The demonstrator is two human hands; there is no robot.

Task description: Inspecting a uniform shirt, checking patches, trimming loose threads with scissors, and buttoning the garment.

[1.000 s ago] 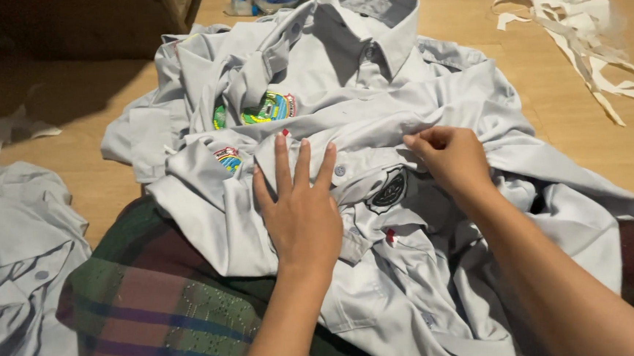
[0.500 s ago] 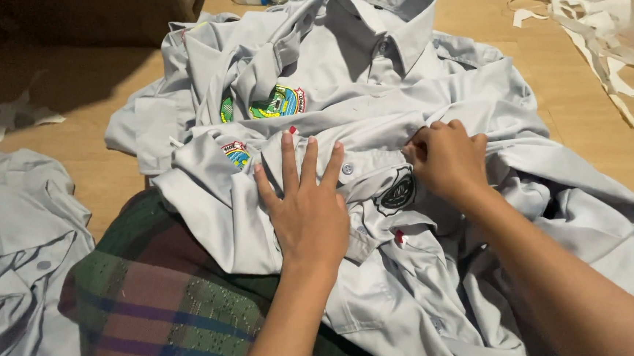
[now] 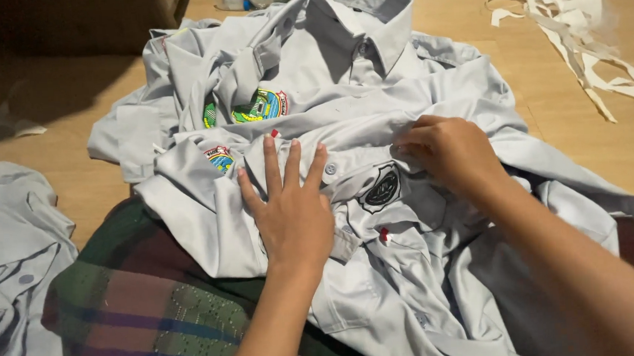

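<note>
Matt, creased grey cloth shirts (image 3: 372, 123) with stitched badges lie on a smooth wooden floor (image 3: 562, 112), beside woven plaid fabric (image 3: 135, 321) lower left and white cloth strips (image 3: 579, 23) upper right.

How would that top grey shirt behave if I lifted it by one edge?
The grey shirt would probably droop: it already lies in soft folds. It looks light and thin, bunching under the right hand. It may drag the shirt beneath.
</note>
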